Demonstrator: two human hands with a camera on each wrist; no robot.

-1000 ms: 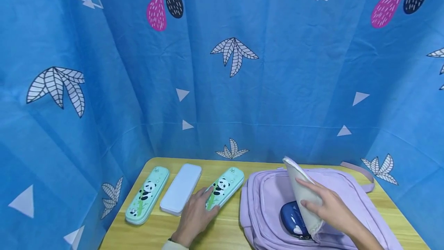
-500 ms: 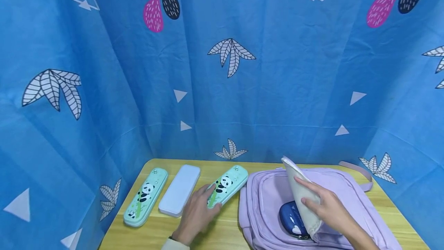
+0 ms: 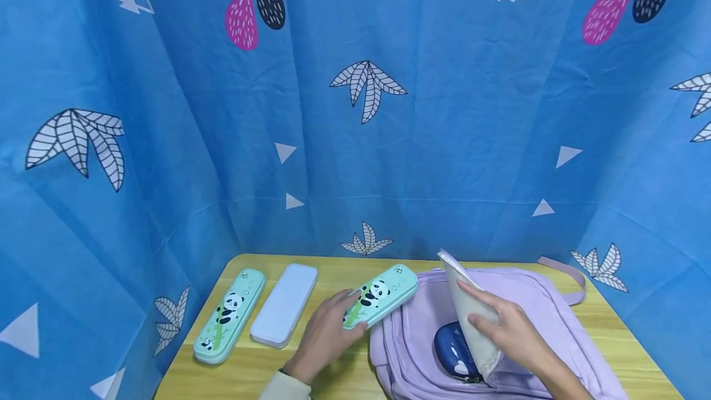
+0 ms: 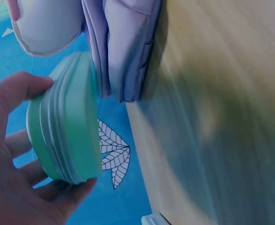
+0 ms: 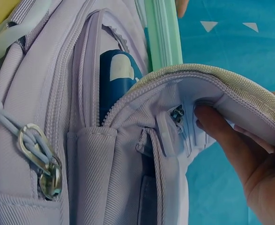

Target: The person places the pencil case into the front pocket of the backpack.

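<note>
My left hand [image 3: 328, 332] grips a mint-green zippered pencil case [image 3: 383, 295] with a panda print, its far end overlapping the edge of the lilac backpack [image 3: 528, 301] in the head view. In the left wrist view, thumb and fingers wrap the case [image 4: 74, 122], which is off the table. With my right hand [image 3: 508, 329] I pinch the backpack's front pocket flap [image 3: 472, 313] and hold it raised. Inside the unzipped pocket lies a dark blue case [image 3: 457, 350] with a white heart; the flap hides part of it. The right wrist view shows the thumb on the flap's lining [image 5: 217, 98].
To the left on the wooden table [image 3: 233, 381] lie another panda pencil case [image 3: 230, 313] and a plain white case [image 3: 284, 304], side by side. A backpack strap [image 3: 572, 283] extends at the back right. A blue patterned curtain [image 3: 472, 141] surrounds the table.
My left hand has lifted the panda pencil case and carried it right, from the table to the backpack's edge. The right hand keeps the flap raised.
</note>
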